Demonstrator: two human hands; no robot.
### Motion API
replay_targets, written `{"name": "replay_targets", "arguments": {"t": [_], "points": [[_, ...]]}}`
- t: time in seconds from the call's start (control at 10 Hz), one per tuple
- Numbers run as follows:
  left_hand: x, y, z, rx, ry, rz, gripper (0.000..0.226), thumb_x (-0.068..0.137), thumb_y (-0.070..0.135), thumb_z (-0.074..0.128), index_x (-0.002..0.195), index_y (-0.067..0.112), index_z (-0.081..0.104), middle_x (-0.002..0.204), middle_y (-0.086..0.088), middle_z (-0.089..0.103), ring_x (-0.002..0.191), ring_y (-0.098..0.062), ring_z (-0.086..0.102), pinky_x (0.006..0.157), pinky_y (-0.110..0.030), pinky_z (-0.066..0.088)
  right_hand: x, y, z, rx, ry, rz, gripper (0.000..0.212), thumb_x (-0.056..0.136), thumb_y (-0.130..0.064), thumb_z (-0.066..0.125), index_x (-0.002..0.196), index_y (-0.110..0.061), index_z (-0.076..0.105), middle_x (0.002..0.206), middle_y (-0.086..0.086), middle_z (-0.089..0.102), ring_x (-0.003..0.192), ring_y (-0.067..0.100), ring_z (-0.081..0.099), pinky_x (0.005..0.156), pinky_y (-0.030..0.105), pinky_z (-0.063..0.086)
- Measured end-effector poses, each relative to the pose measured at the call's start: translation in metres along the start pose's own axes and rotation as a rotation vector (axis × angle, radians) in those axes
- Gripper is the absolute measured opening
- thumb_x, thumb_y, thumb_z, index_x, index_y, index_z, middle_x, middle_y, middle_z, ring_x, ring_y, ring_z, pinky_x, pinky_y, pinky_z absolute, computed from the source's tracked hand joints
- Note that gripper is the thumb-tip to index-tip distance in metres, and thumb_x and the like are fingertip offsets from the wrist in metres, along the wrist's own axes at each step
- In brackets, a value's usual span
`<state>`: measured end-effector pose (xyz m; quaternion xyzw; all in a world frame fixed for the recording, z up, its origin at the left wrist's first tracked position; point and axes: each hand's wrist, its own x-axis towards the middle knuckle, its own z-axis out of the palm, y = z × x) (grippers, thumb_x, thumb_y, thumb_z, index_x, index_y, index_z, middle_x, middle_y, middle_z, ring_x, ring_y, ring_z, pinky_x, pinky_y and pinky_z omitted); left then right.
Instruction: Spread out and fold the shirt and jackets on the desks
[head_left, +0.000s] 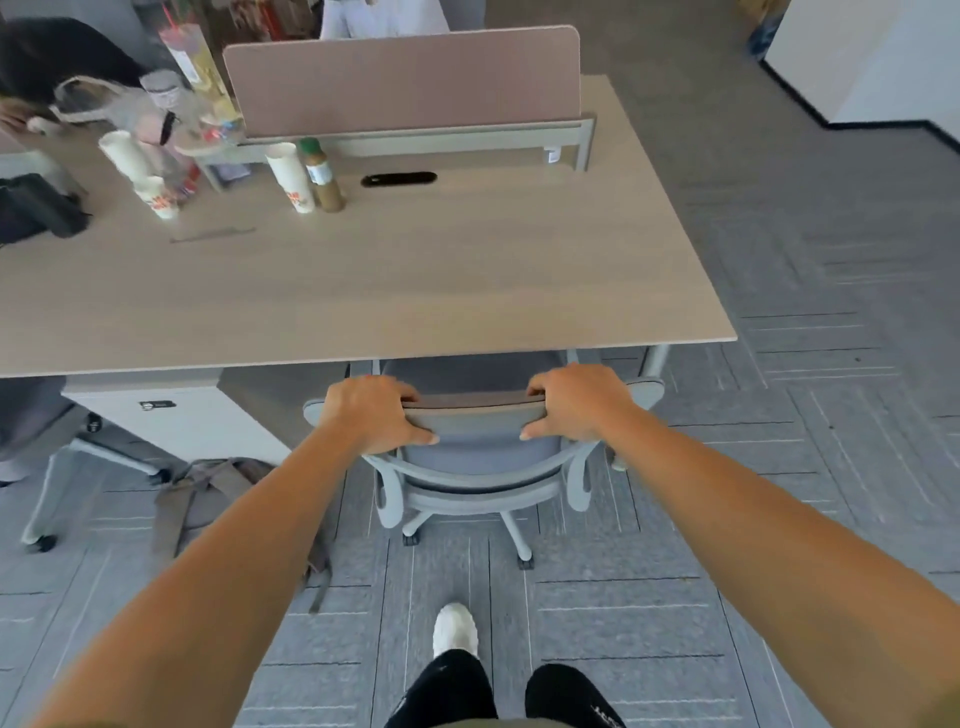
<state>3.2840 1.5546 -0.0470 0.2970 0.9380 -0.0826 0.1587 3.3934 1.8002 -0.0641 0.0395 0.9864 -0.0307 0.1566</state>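
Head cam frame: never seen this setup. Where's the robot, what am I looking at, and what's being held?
There is no robot here. The one picture comes from a wide-angle camera worn on a person's head, looking forward and down, so the two bare arms are the wearer's own. The left hand and right hand each curl over the top edge of a grey office chair, which sits partly under the desk. That is the only grip. On the desk stand paper cups, a green-capped bottle and a pink divider. A dark bundle at the left edge may be clothing, but I cannot tell. No shirt or jacket shows plainly.
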Motion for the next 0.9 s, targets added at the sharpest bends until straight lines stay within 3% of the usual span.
{"name": "replay_targets", "arguments": {"t": [0.1, 0.5, 0.6, 0.9], "points": [[0.043, -0.017, -0.011, -0.026, 0.047, 0.042, 0.065, 0.071, 0.083, 0.058, 0.124, 0.045, 0.061, 0.118, 0.013, 0.065, 0.11, -0.017, 0.06, 0.082, -0.032, 0.049, 0.038, 0.012, -0.015, -0.001, -0.008, 0.009, 0.06, 0.077, -0.076, 0.062, 0.121, -0.035, 0.059, 0.1, -0.007, 0.068, 0.093, 0.019, 0.06, 0.067, 0.032, 0.042], [0.159, -0.057, -0.037, -0.068, 0.01, 0.164, 0.055, 0.074, 0.076, 0.06, 0.116, 0.041, 0.065, 0.11, 0.017, 0.065, 0.103, -0.015, 0.06, 0.084, -0.033, 0.052, 0.147, 0.036, -0.044, -0.009, -0.064, 0.062, 0.051, 0.077, -0.074, 0.063, 0.112, -0.036, 0.062, 0.094, -0.011, 0.068, 0.085, 0.016, 0.061, 0.069, 0.03, 0.047], [0.17, -0.058, -0.037, -0.074, -0.005, 0.177, 0.052, 0.073, 0.073, 0.059, 0.112, 0.04, 0.066, 0.106, 0.018, 0.063, 0.098, -0.014, 0.06, 0.083, -0.034, 0.052, 0.157, 0.045, -0.043, -0.011, -0.091, 0.038, 0.05, 0.077, -0.073, 0.063, 0.108, -0.034, 0.061, 0.093, -0.008, 0.067, 0.085, 0.018, 0.06, 0.072, 0.033, 0.051], [0.15, -0.053, -0.044, -0.042, 0.051, 0.183, 0.057, 0.074, 0.076, 0.06, 0.118, 0.039, 0.062, 0.112, 0.012, 0.065, 0.103, -0.016, 0.061, 0.082, -0.033, 0.05, 0.137, 0.032, -0.049, 0.013, -0.024, 0.085, 0.049, 0.076, -0.071, 0.067, 0.106, -0.034, 0.062, 0.095, -0.009, 0.065, 0.085, 0.016, 0.058, 0.064, 0.03, 0.044]]}}
